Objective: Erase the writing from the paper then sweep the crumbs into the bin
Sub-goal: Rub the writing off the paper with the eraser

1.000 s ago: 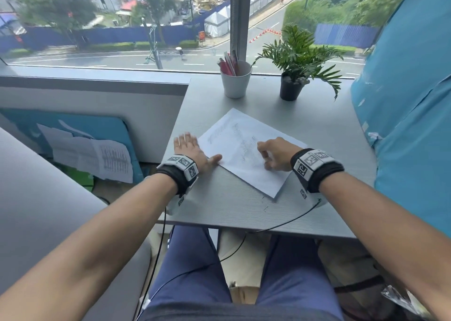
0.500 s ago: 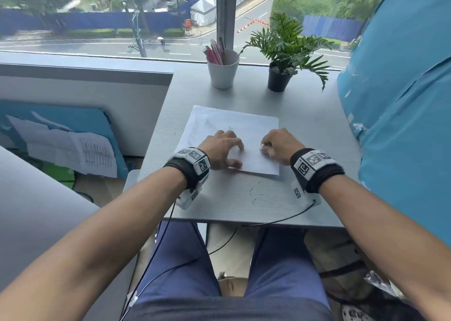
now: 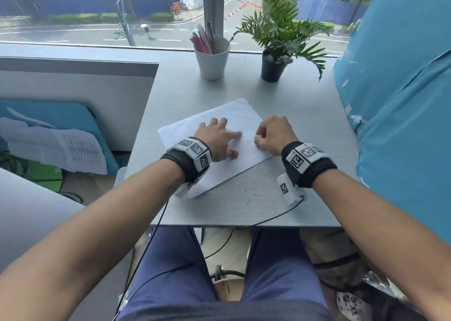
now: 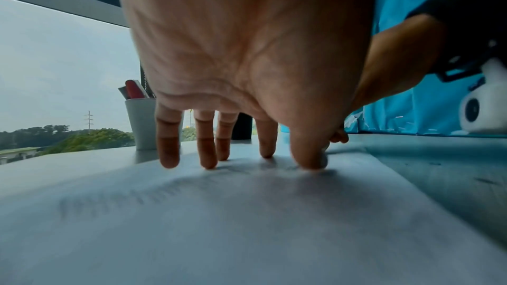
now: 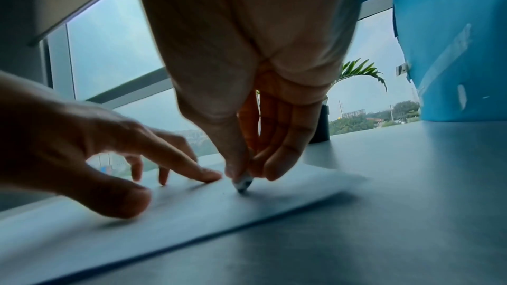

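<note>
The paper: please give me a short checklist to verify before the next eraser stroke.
1. Paper held flat: ok, the left hand presses it with spread fingertips.
2. Eraser gripped: ok, the right hand pinches it, tip on the sheet.
3. Writing left to erase: ok, faint blurred lines show in the left wrist view.
4. Paper fully on the desk: ok.
5. Crumbs ready to sweep: ok, dark specks lie near the front edge.
6. Bin position: cannot tell, none is clearly in view.

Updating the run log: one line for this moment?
phase: erasing | left hand: pressing paper flat | right hand: pinching eraser on paper | bin: unseen
</note>
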